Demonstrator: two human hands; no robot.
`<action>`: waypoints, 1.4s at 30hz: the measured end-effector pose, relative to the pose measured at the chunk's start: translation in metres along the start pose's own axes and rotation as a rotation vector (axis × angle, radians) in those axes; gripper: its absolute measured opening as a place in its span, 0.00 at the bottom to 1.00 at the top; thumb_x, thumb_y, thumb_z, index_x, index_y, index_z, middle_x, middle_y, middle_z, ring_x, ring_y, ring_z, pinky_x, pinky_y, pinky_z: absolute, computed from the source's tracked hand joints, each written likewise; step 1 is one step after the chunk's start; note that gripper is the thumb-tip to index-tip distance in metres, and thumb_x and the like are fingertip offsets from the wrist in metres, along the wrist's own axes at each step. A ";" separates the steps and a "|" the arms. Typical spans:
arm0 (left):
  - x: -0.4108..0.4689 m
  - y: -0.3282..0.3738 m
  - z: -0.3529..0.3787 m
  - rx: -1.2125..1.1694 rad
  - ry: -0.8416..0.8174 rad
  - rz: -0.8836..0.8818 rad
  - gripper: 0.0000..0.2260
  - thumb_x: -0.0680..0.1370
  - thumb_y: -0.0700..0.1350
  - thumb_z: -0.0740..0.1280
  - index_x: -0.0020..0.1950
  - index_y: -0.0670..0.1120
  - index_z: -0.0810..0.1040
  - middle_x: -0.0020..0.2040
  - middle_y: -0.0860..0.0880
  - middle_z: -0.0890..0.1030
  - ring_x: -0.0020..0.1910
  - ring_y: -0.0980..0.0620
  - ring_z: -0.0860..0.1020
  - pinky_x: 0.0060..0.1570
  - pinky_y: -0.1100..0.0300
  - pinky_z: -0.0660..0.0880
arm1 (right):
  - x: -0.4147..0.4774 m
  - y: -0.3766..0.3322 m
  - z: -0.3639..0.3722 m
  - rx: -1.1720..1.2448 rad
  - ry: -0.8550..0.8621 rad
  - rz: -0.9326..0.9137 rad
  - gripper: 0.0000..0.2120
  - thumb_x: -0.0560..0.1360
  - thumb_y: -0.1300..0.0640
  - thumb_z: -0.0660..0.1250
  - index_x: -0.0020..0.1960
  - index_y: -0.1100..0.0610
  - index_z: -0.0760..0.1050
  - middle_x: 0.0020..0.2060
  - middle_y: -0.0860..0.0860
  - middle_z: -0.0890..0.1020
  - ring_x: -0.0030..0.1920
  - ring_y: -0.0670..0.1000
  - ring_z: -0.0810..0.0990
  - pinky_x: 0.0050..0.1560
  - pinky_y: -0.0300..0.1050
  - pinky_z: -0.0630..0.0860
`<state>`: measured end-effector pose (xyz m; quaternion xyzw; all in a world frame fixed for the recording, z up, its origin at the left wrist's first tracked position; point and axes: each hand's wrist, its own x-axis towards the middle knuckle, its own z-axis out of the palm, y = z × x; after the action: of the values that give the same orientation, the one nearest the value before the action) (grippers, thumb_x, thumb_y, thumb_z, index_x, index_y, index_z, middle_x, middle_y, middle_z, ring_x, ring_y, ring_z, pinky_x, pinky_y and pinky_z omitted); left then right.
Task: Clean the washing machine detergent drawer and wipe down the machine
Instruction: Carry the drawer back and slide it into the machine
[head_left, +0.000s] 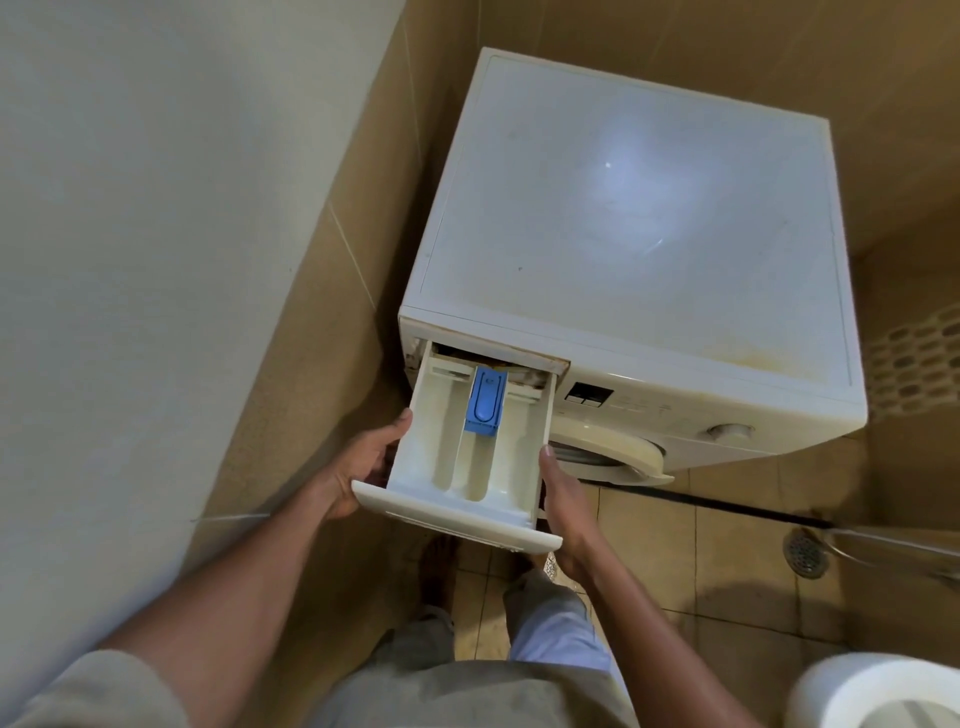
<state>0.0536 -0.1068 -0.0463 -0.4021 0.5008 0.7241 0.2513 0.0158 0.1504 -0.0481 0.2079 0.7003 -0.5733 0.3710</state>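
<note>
While the detergent drawer (467, 457) sits drawn far out of its slot (496, 358) at the front left corner of the washing machine (634, 218), a person's left hand (358, 467) and right hand (563, 512) clamp its side walls, fingers curled underneath; scrubbing and wiping seemingly lie ahead.

Plastic, tile and a little metal, from where I watch.
The white boxy washing machine (639, 208) has a smooth, glossy top with yellowed stains. At its front, the cream-white rectangular plastic detergent drawer (431, 457) looks smooth and dull, and its blue plastic insert (487, 400) matt. Right of the machine lie glazed tan floor tiles (727, 545) and a round metal drain (805, 553).
</note>
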 end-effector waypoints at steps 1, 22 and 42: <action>0.001 0.001 -0.002 -0.003 -0.005 -0.007 0.27 0.72 0.62 0.69 0.62 0.44 0.80 0.60 0.38 0.83 0.60 0.36 0.81 0.65 0.34 0.73 | -0.001 0.001 0.002 -0.007 0.007 0.007 0.18 0.81 0.36 0.55 0.50 0.44 0.79 0.49 0.45 0.84 0.52 0.49 0.82 0.56 0.48 0.76; 0.018 0.005 -0.011 -0.089 -0.058 -0.049 0.23 0.78 0.60 0.65 0.63 0.44 0.80 0.58 0.38 0.83 0.61 0.34 0.80 0.61 0.37 0.76 | -0.002 -0.021 0.019 -0.014 0.041 0.032 0.28 0.81 0.36 0.54 0.69 0.53 0.74 0.65 0.52 0.80 0.65 0.53 0.78 0.71 0.58 0.70; 0.020 0.003 -0.013 -0.106 -0.030 -0.066 0.25 0.75 0.61 0.67 0.64 0.45 0.79 0.62 0.37 0.81 0.62 0.33 0.79 0.62 0.35 0.75 | 0.015 -0.017 0.016 -0.078 0.005 0.012 0.30 0.81 0.35 0.52 0.73 0.54 0.70 0.68 0.52 0.77 0.67 0.53 0.75 0.65 0.48 0.69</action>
<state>0.0442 -0.1205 -0.0632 -0.4202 0.4446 0.7469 0.2607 -0.0016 0.1287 -0.0490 0.1989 0.7219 -0.5429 0.3804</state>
